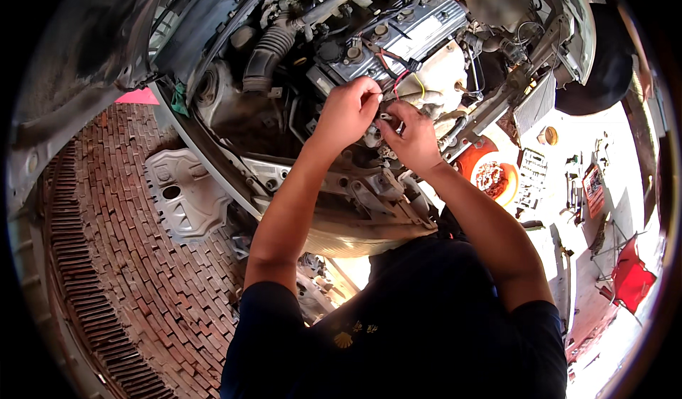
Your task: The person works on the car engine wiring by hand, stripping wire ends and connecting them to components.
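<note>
Both hands work over the front of an open engine bay, close together beside the engine (405, 40). My left hand (348, 111) is closed, its fingertips pinched together; whatever they hold, if anything, is hidden. Just to its right, my right hand (413, 140) is bent with thumb and finger together on a small pale metal piece (386, 117), too small to name. Pink and yellow wires (420, 83) run down from a black connector (413, 65) just above the hands. A pale heat shield (444, 72) lies behind my right hand.
A ribbed intake hose (270, 51) rises left of the engine. On the brick floor at left lies a metal cover (186, 193). At right are an orange bowl of small parts (494, 175), a socket set (531, 175), scattered tools and a red folding stool (631, 275).
</note>
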